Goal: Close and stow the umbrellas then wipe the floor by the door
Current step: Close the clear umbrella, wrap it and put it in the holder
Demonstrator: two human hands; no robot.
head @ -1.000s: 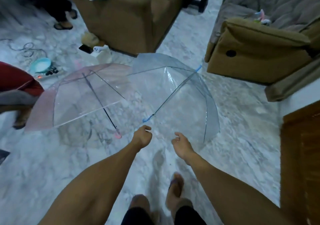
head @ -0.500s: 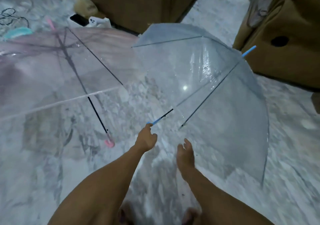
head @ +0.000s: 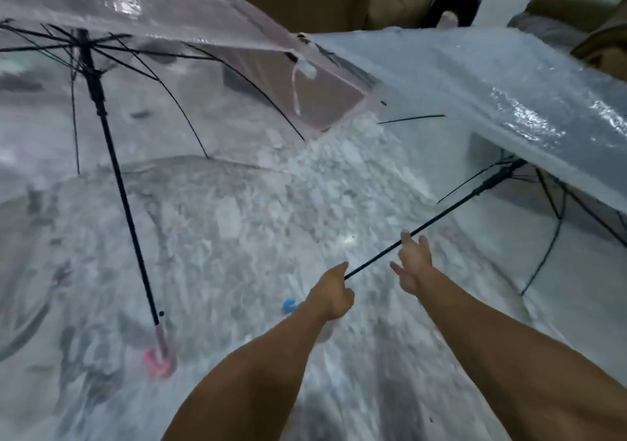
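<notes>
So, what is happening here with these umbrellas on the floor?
A person is bent over two open clear umbrellas lying on the marble floor. The left hand is closed around the black shaft of the blue-handled umbrella, just above its blue handle. The right hand is open and reaching along the same shaft. The pink-handled umbrella lies untouched to the left. Both umbrellas are still open.

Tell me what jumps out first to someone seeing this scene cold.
Two open clear umbrellas fill the view: a pink-tinted one at upper left, its pink handle on the floor, and a bluish one at upper right. In the middle, the left hand grips the bluish umbrella's black shaft just above its blue handle, while the right hand reaches open-fingered beside the shaft. Beneath lies a pale marbled floor.
</notes>
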